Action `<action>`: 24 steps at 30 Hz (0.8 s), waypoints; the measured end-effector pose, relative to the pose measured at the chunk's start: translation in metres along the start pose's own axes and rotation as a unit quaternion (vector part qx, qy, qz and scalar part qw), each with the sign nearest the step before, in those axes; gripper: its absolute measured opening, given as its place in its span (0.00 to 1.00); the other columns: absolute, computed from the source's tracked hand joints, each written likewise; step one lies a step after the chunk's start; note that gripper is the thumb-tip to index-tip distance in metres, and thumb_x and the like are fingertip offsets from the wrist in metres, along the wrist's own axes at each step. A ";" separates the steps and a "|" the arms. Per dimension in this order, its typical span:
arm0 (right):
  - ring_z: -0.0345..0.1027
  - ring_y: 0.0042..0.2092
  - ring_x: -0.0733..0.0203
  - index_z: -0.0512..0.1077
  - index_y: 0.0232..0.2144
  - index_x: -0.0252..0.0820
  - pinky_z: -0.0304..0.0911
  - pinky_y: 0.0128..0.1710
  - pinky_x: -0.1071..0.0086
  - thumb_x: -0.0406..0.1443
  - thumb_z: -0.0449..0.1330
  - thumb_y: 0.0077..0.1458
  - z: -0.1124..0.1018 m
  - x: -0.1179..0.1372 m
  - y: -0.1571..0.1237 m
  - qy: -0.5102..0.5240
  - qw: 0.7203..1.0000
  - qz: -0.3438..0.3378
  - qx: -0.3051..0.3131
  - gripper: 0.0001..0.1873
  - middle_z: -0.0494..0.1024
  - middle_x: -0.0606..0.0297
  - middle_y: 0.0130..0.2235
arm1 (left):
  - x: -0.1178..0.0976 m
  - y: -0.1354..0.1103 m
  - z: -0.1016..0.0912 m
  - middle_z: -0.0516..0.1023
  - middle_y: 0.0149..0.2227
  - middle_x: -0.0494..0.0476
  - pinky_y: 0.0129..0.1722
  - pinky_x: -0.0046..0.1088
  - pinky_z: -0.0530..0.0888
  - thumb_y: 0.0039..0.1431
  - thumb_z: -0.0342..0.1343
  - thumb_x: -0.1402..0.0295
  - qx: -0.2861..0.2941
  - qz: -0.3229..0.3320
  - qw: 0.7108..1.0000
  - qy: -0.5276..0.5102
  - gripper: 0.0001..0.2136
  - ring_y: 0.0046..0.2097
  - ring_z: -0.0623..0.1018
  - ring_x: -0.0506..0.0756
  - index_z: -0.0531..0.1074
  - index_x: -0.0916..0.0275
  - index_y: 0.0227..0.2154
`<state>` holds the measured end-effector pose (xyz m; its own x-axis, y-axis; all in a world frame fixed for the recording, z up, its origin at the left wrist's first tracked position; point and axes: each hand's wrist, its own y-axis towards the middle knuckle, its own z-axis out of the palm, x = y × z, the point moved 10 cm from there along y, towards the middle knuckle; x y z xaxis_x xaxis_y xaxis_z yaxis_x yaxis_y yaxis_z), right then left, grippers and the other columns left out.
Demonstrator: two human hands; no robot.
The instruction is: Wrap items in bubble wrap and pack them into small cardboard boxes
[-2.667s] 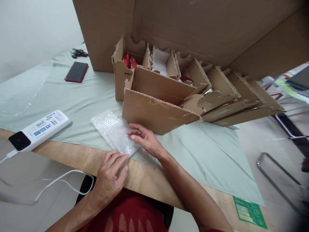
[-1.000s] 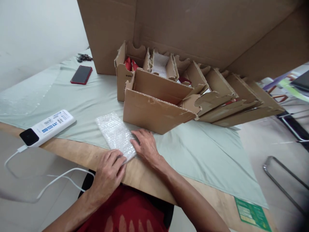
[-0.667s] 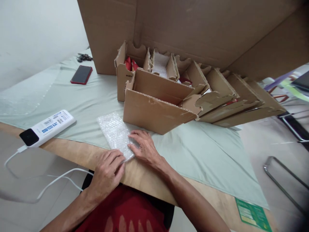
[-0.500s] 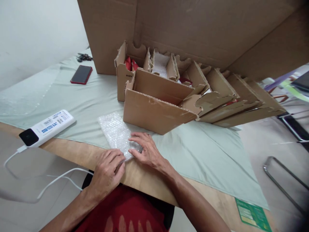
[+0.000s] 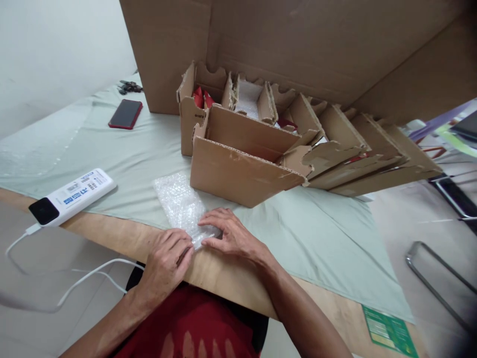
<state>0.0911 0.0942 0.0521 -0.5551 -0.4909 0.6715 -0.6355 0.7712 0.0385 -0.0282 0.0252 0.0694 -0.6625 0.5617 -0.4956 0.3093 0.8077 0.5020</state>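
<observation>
A flat packet of clear bubble wrap lies on the pale green cloth near the table's front edge. My left hand rests at the packet's near end, fingers curled over its corner and pinching it. My right hand lies on the packet's near right part, fingers bent and pressing it down. Just behind the packet stands a brown cardboard divider box with several compartments; red items and a white bubble-wrapped piece show in the far ones.
A white power bank with a white cable lies at the left edge. A red-cased phone and dark keys are further back. A large cardboard sheet rises behind. A green card lies front right.
The bubble wrap packet has shifted slightly right and nearer the box. My right hand slid from its far side onto its near end; my left hand stayed at the near corner.
</observation>
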 end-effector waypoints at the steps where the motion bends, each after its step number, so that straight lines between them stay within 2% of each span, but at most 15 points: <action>1: 0.70 0.57 0.50 0.78 0.51 0.47 0.60 0.59 0.54 0.38 0.71 0.55 0.001 0.002 -0.001 -0.012 1.000 -0.009 0.010 0.20 0.80 0.59 0.54 | 0.000 0.000 0.000 0.78 0.38 0.55 0.49 0.37 0.74 0.66 0.54 0.79 -0.001 -0.001 1.000 -0.003 0.06 0.46 0.76 0.57 0.70 0.61 0.37; 6: 0.69 0.56 0.51 0.79 0.49 0.45 0.60 0.59 0.55 0.36 0.70 0.57 0.002 0.007 -0.002 -0.048 0.998 -0.028 0.018 0.17 0.79 0.59 0.54 | 0.003 0.001 0.000 0.77 0.38 0.55 0.49 0.37 0.74 0.65 0.55 0.79 -0.001 -0.008 1.000 -0.021 0.07 0.46 0.75 0.57 0.69 0.60 0.36; 10: 0.67 0.59 0.49 0.77 0.52 0.43 0.59 0.61 0.54 0.39 0.72 0.54 0.004 0.015 -0.006 -0.068 0.995 -0.048 0.053 0.23 0.76 0.56 0.58 | 0.003 0.000 0.000 0.78 0.38 0.55 0.49 0.37 0.73 0.65 0.55 0.79 -0.002 -0.007 1.000 -0.016 0.07 0.46 0.76 0.57 0.70 0.60 0.36; 12: 0.67 0.60 0.47 0.77 0.52 0.43 0.59 0.60 0.53 0.38 0.72 0.54 0.006 0.018 -0.007 -0.091 0.993 -0.054 0.054 0.23 0.76 0.55 0.59 | 0.003 0.000 0.000 0.78 0.39 0.55 0.50 0.38 0.73 0.64 0.56 0.79 -0.001 -0.006 1.000 -0.016 0.06 0.47 0.76 0.57 0.70 0.60 0.36; 17: 0.72 0.55 0.51 0.80 0.42 0.43 0.63 0.56 0.55 0.35 0.64 0.63 0.005 0.021 -0.005 -0.105 0.992 -0.063 -0.022 0.06 0.80 0.56 0.53 | 0.004 -0.002 0.002 0.78 0.41 0.58 0.50 0.40 0.74 0.62 0.59 0.74 0.021 -0.019 0.999 -0.023 0.07 0.48 0.76 0.60 0.70 0.60 0.41; 21: 0.76 0.51 0.55 0.79 0.41 0.43 0.63 0.56 0.57 0.36 0.64 0.64 0.000 0.020 -0.005 -0.057 0.994 -0.076 -0.062 0.05 0.83 0.59 0.48 | 0.009 -0.001 -0.003 0.78 0.39 0.56 0.48 0.35 0.74 0.64 0.56 0.76 0.003 -0.036 0.999 -0.039 0.06 0.45 0.77 0.57 0.69 0.60 0.40; 24: 0.72 0.57 0.52 0.77 0.45 0.45 0.62 0.58 0.55 0.39 0.66 0.61 -0.006 0.016 -0.007 -0.040 0.994 -0.066 -0.072 0.10 0.79 0.57 0.56 | 0.017 0.002 -0.008 0.79 0.36 0.54 0.42 0.30 0.74 0.66 0.54 0.76 -0.017 -0.062 0.996 -0.062 0.05 0.41 0.78 0.54 0.70 0.60 0.39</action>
<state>0.0901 0.0838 0.0667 -0.5176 -0.6175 0.5923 -0.6247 0.7457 0.2316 -0.0443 0.0345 0.0678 -0.6038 0.4782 -0.6378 0.2059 0.8665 0.4547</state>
